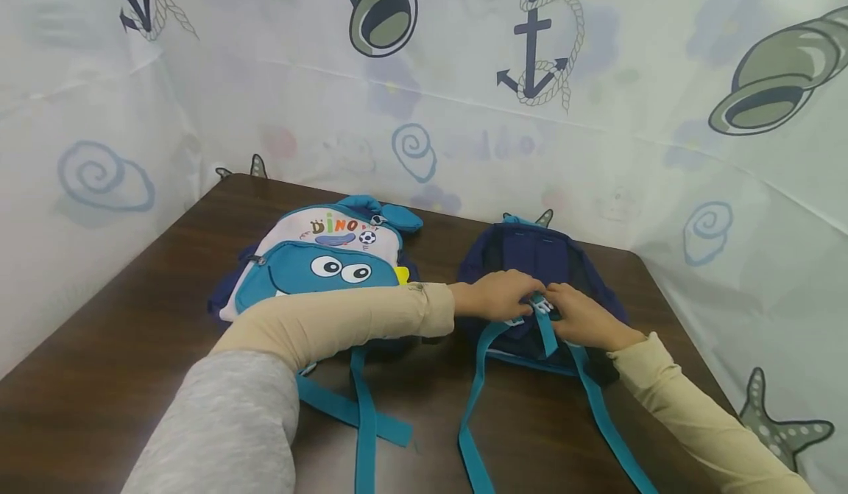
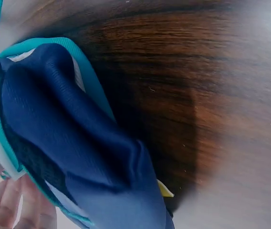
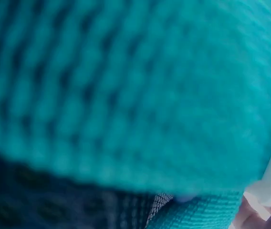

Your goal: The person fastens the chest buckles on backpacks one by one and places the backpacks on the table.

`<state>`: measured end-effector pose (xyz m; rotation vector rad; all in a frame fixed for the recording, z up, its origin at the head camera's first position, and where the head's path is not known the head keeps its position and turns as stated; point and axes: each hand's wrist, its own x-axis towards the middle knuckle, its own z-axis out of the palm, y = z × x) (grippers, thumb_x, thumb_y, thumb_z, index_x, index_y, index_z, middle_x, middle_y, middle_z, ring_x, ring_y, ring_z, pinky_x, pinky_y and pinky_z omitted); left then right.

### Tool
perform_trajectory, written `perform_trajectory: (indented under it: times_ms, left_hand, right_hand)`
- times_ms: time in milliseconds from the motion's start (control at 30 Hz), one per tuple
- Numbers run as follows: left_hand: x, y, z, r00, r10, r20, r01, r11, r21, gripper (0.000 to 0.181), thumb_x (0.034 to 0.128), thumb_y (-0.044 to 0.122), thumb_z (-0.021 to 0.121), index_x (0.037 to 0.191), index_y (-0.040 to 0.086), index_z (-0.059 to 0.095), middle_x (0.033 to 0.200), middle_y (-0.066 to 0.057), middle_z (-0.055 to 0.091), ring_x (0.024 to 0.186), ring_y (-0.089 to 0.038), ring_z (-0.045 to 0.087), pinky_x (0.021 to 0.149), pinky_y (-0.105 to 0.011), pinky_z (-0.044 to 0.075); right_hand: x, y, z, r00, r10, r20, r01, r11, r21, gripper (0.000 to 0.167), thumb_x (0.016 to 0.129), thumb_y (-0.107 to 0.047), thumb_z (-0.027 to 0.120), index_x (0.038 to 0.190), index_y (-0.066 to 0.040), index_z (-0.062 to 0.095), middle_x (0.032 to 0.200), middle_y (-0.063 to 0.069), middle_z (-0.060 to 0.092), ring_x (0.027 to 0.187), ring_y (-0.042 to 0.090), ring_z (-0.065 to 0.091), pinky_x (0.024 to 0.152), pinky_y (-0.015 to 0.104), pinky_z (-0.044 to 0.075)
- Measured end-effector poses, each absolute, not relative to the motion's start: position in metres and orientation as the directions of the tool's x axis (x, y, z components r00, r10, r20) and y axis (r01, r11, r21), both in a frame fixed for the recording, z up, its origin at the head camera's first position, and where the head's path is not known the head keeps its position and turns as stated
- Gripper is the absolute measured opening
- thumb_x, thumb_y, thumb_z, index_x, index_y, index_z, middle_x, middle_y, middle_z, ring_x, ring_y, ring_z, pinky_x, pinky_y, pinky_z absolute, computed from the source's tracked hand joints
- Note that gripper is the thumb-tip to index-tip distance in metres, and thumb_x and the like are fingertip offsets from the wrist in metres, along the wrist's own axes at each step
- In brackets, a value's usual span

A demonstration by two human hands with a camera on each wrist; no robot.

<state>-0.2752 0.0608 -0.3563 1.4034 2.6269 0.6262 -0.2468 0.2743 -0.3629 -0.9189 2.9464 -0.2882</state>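
Note:
A navy backpack (image 1: 536, 251) lies back side up on the right of the table, its teal shoulder straps (image 1: 473, 406) trailing toward me. My left hand (image 1: 500, 295) and right hand (image 1: 586, 317) meet over its middle and pinch a white buckle (image 1: 542, 305) from either side. From the buckle hangs a short teal strap end (image 1: 547, 338). The left wrist view shows the pack's navy side (image 2: 78, 124) and fingers (image 2: 11, 205) by a white plastic piece (image 2: 11, 164). Blurred teal webbing (image 3: 135, 95) fills most of the right wrist view.
Left of the navy pack, a white and teal dino backpack (image 1: 324, 258) lies face up, partly behind my left forearm. Its teal straps (image 1: 364, 420) stretch toward the table's near side. A patterned cloth (image 1: 298, 96) hangs around the brown table (image 1: 132, 317).

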Motion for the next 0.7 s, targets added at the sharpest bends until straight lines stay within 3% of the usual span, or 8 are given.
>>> perform_trajectory:
  times_ms: [67,200,467,700]
  left_hand:
    - [-0.277,0.062,-0.356,-0.574,0.809,0.130,0.768,0.476,0.428,0.039,0.0997,0.022,0.062,0.138,0.013,0.058,0.110,0.000,0.068,0.091,-0.010,0.062,0.076,-0.019,0.050]
    - [-0.281,0.061,-0.358,-0.559,0.809,0.181,0.775,0.432,0.462,0.032,0.0984,0.026,0.064,0.128,0.013,0.065,0.101,0.002,0.069,0.082,-0.005,0.060,0.071,-0.015,0.048]
    - [-0.284,0.043,-0.349,-0.554,0.797,0.243,0.830,0.506,0.235,0.025,0.1008,0.035,0.059,0.108,0.013,0.068,0.091,0.002,0.065,0.077,-0.007,0.057,0.063,-0.015,0.045]
    - [-0.287,0.027,-0.331,-0.586,0.773,0.244,0.809,0.536,0.242,0.027,0.0993,0.034,0.061,0.106,0.009,0.069,0.090,-0.001,0.068,0.076,-0.010,0.057,0.061,-0.016,0.046]
  right_hand:
    - [-0.247,0.275,-0.361,-0.818,-0.574,0.020,-0.568,0.803,-0.179,0.033,0.083,0.002,0.065,0.116,0.004,0.065,0.105,0.011,0.062,0.095,0.026,0.057,0.079,0.042,0.051]
    - [-0.248,0.277,-0.357,-0.801,-0.599,0.014,-0.593,0.790,-0.157,0.019,0.088,-0.007,0.068,0.107,-0.004,0.067,0.096,0.004,0.061,0.085,0.017,0.053,0.073,0.036,0.047]
    - [-0.246,0.286,-0.337,-0.816,-0.577,-0.022,-0.563,0.804,-0.193,0.012,0.091,-0.014,0.070,0.102,-0.009,0.071,0.094,-0.001,0.069,0.086,0.014,0.063,0.077,0.038,0.055]
    - [-0.239,0.303,-0.312,-0.847,-0.530,0.048,-0.525,0.817,-0.238,0.016,0.093,-0.021,0.071,0.103,-0.009,0.071,0.089,-0.005,0.068,0.083,0.010,0.061,0.074,0.038,0.055]
